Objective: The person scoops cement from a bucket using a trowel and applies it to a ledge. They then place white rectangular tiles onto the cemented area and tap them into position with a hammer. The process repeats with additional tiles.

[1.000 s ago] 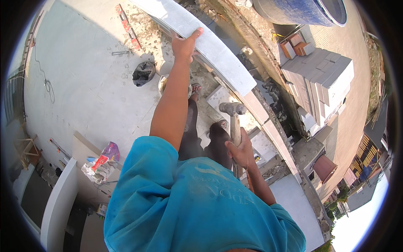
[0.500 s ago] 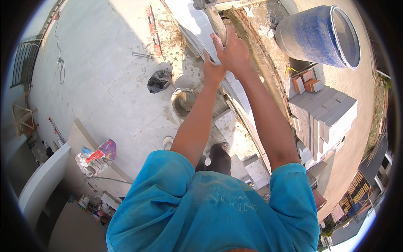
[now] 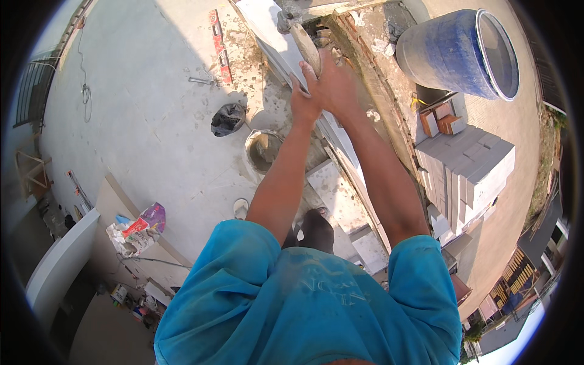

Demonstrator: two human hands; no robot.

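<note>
My right hand [image 3: 336, 85] is closed around the wooden handle of a hammer [image 3: 306, 48]. The hammer's dark grey head [image 3: 288, 20] is over the far end of a long, narrow white-topped ledge [image 3: 267, 18]. My left hand [image 3: 305, 104] is close against the right one, at the left edge of this ledge. One of its digits points up and away from me; the others are mostly hidden, so its grip does not show. A bucket of wet grey mortar [image 3: 263, 152] stands on the floor left of my left forearm.
Left of the ledge lie a red spirit level [image 3: 220, 48], a metal tool [image 3: 202, 80] and a black bag or pail [image 3: 229, 119]. To the right are a rough trench edge [image 3: 377, 79], a blue drum [image 3: 459, 53] and stacked grey blocks [image 3: 465, 161] with red bricks [image 3: 443, 120].
The hammer head has come nearer to me and slightly left, showing more fully. Both hands have shifted a little left, and my right hand still grips the handle.
</note>
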